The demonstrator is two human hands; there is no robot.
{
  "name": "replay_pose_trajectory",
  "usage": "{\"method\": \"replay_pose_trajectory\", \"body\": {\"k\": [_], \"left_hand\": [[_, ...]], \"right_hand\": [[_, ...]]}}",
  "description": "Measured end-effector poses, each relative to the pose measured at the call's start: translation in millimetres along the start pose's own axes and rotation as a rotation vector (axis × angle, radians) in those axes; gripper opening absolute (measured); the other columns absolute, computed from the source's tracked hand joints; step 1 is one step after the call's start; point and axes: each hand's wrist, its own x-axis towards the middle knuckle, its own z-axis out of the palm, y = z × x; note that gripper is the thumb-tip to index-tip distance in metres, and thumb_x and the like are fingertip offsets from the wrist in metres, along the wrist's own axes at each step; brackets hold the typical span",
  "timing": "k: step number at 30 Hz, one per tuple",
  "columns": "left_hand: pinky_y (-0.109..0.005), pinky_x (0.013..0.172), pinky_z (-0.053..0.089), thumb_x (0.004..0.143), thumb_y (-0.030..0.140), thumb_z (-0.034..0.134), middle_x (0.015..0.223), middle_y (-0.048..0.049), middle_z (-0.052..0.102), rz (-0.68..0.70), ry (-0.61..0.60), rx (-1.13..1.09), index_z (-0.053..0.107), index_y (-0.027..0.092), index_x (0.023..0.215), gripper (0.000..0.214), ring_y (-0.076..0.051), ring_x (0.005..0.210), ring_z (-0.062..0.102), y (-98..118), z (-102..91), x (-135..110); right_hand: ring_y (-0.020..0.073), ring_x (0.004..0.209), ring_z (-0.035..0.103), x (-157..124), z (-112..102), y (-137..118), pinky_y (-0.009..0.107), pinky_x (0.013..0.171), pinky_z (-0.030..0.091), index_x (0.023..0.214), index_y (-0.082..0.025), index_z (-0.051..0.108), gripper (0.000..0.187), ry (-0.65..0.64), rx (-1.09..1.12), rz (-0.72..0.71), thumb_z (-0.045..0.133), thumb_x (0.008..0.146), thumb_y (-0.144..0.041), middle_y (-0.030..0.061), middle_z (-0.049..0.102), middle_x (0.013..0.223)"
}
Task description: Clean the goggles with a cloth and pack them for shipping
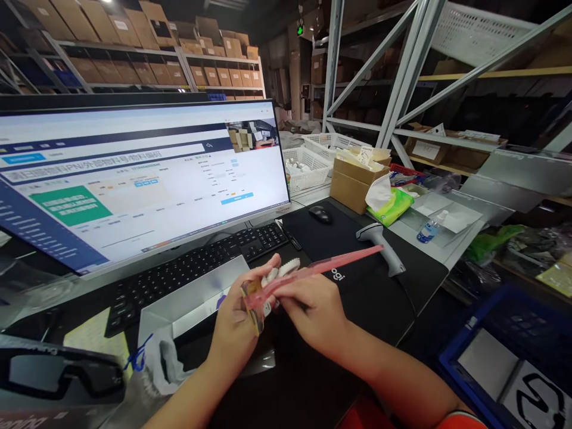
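Observation:
My left hand point(241, 316) is closed round small white toothed parts point(281, 271) and the near end of a long pink translucent bag point(330, 265). My right hand point(313, 307) pinches the same pink bag just right of the left hand. The bag stretches up and right over a black desk mat point(357, 292), its far tip close to a grey barcode scanner point(379, 244). Both hands hover just in front of a black keyboard point(196, 268).
A wide monitor point(134, 179) fills the left. A mouse point(320, 214), a cardboard box point(357, 176), a green tissue pack point(391, 205) and white baskets point(308, 164) sit behind. A blue crate point(504, 351) is at lower right; shelves of boxes point(134, 65) stand behind.

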Motion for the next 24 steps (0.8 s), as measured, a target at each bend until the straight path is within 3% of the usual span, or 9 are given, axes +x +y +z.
{"method": "replay_pose_trajectory", "body": {"k": [4, 8, 12, 18, 24], "left_hand": [[-0.031, 0.089, 0.059, 0.086, 0.035, 0.070, 0.135, -0.0164, 0.063, -0.025, 0.023, 0.026, 0.064, 0.017, 0.119, 0.038, -0.029, 0.122, 0.063, 0, 1.2, 0], [-0.032, 0.091, 0.058, 0.083, 0.039, 0.072, 0.133, -0.0177, 0.064, -0.023, 0.024, 0.072, 0.066, 0.015, 0.116, 0.040, -0.029, 0.117, 0.066, 4, 3.4, 1], [-0.033, 0.093, 0.057, 0.086, 0.039, 0.069, 0.136, -0.0175, 0.062, -0.050, 0.005, 0.065, 0.066, 0.016, 0.117, 0.039, -0.029, 0.118, 0.065, 0, 2.6, -1], [-0.035, 0.089, 0.059, 0.086, 0.038, 0.070, 0.142, -0.0162, 0.058, -0.085, 0.027, -0.024, 0.062, 0.018, 0.122, 0.042, -0.030, 0.120, 0.064, -7, 1.0, -3], [-0.037, 0.092, 0.058, 0.081, 0.039, 0.075, 0.138, -0.0157, 0.061, -0.064, 0.043, 0.004, 0.065, 0.018, 0.120, 0.045, -0.033, 0.123, 0.062, -2, 3.1, -1]], "right_hand": [[0.0175, 0.086, 0.071, -16, -12, -1, 0.031, 0.082, 0.055, 0.100, -0.021, 0.071, 0.022, -0.044, -0.111, 0.018, 0.057, 0.092, -0.006, 0.0029, 0.078, 0.094], [0.0204, 0.086, 0.068, -17, -11, 8, 0.034, 0.083, 0.053, 0.092, -0.018, 0.071, 0.026, -0.052, -0.306, 0.039, 0.050, 0.092, -0.003, 0.0061, 0.076, 0.091], [0.0195, 0.084, 0.067, -1, -2, 9, 0.033, 0.084, 0.051, 0.081, -0.020, 0.070, 0.023, -0.047, -0.260, 0.030, 0.055, 0.090, -0.005, 0.0031, 0.076, 0.085], [0.0163, 0.084, 0.067, -10, -12, -4, 0.029, 0.083, 0.052, 0.096, -0.021, 0.071, 0.024, -0.120, -0.102, 0.054, 0.057, 0.089, -0.002, 0.0013, 0.077, 0.093], [0.0214, 0.087, 0.063, -27, -16, 0, 0.036, 0.083, 0.052, 0.100, -0.018, 0.070, 0.034, -0.075, -0.297, 0.091, 0.048, 0.086, 0.005, 0.0067, 0.075, 0.094]]}}
